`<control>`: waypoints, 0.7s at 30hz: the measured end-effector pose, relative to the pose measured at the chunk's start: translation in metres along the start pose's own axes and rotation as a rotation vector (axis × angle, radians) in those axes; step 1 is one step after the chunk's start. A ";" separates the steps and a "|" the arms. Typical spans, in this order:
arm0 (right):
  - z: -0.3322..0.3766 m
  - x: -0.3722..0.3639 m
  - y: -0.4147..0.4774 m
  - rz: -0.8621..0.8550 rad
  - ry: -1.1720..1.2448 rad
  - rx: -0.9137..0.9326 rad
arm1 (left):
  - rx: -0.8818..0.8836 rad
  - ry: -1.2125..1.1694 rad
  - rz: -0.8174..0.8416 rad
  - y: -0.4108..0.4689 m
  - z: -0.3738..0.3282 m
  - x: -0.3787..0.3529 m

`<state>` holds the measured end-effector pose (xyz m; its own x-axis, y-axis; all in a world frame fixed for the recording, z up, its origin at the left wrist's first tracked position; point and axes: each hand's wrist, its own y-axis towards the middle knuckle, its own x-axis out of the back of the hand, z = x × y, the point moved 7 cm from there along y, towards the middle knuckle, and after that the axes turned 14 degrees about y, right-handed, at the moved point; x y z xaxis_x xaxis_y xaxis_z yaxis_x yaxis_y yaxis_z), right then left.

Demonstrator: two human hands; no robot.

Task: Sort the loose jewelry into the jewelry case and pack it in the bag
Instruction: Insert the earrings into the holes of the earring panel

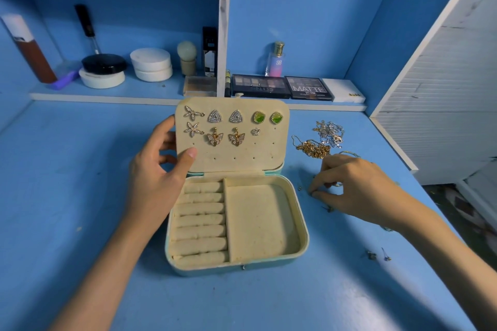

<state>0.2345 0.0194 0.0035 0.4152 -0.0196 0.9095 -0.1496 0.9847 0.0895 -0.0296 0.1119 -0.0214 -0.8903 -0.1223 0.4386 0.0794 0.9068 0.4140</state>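
Note:
An open jewelry case (302, 228) with a cream lining lies in the middle of the blue table. Its raised lid (234, 153) carries several earrings pinned in two rows. My left hand (158, 169) grips the lid's left edge, thumb on the inside face. The ring rolls (200, 220) and the square compartment (259, 220) are empty. To the right of the case, my right hand (352, 188) pinches at a small piece on the table; what it holds is hidden. A gold chain (313, 149) and a silver chain (329, 131) lie beyond it.
Small loose earrings (377, 255) lie at the right near my forearm. Eyeshadow palettes (282, 87), a perfume bottle (275, 60) and cosmetic jars (150, 64) stand on the low shelf behind the case. A white slatted panel (441, 105) bounds the right side. No bag is in view.

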 end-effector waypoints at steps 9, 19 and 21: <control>-0.001 -0.004 0.001 -0.002 -0.025 -0.037 | -0.002 0.008 -0.007 0.001 0.001 0.000; 0.004 -0.003 0.003 0.013 0.047 -0.055 | -0.003 0.003 0.004 0.001 0.000 0.000; 0.003 -0.004 0.003 0.038 0.033 -0.060 | -0.003 0.005 0.004 0.000 0.000 0.000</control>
<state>0.2299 0.0221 0.0015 0.4395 0.0230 0.8980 -0.1125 0.9932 0.0296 -0.0292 0.1122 -0.0208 -0.8876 -0.1210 0.4444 0.0842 0.9060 0.4148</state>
